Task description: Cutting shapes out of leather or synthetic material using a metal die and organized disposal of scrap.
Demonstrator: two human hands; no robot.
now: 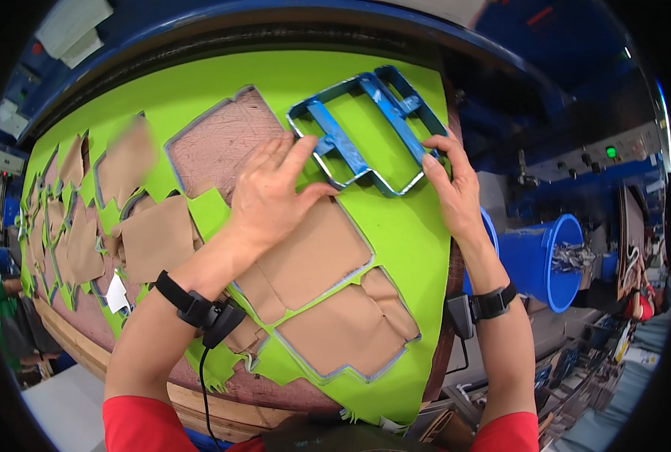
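A blue metal cutting die (344, 153), an angular frame with two crossbars, sits on the bright green sheet material (396, 233) at the far right of the table. My right hand (456, 184) grips its right rim between thumb and fingers. Beside the die's left edge, my left hand (271, 192) is spread, the index finger at the rim and the thumb stretched apart below it. Under and in front of that hand lies a tan cut piece (313, 252); another tan piece (350, 331) lies nearer to me. Behind my left hand, a cut-out opening (219, 139) bares the scored reddish board.
More tan pieces (155, 237) and cut gaps cover the sheet's left side. A dark machine beam (230, 41) runs along the back. At the right stands a blue bucket (539, 260) with scraps, below a panel with a green light (611, 152). A person (19, 320) is at far left.
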